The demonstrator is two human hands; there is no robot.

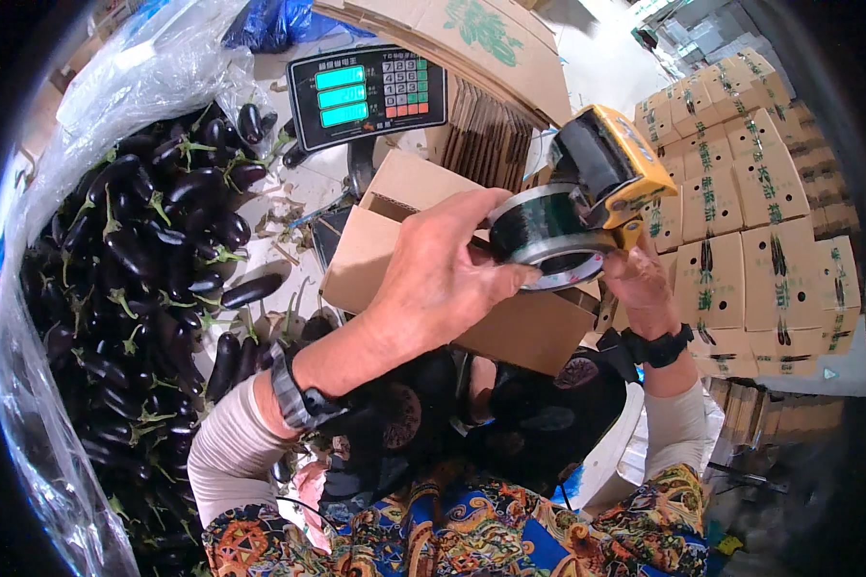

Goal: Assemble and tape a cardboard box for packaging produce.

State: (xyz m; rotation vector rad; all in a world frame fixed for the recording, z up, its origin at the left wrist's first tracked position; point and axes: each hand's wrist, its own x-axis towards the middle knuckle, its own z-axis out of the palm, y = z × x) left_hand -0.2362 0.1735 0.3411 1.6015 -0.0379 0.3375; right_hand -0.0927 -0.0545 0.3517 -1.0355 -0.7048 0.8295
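Observation:
My left hand (443,264) pinches a wide roll of dark green tape (539,223) by its rim, thumb and fingers closed on its left side. My right hand (645,288) grips a yellow and black tape dispenser (640,178) from below. The roll sits against the dispenser; whether it is seated on the hub I cannot tell. Both are held up above a brown cardboard box (356,258), which rests in front of my knees with flaps raised. My left forearm and the roll hide much of the box.
Many eggplants (154,250) lie heaped on the left, edged by clear plastic sheeting (38,385). A scale display (368,96) stands beyond the box, near upright flattened cartons (486,135) and a printed carton sheet (491,43). Packed cartons (741,202) are stacked on the right.

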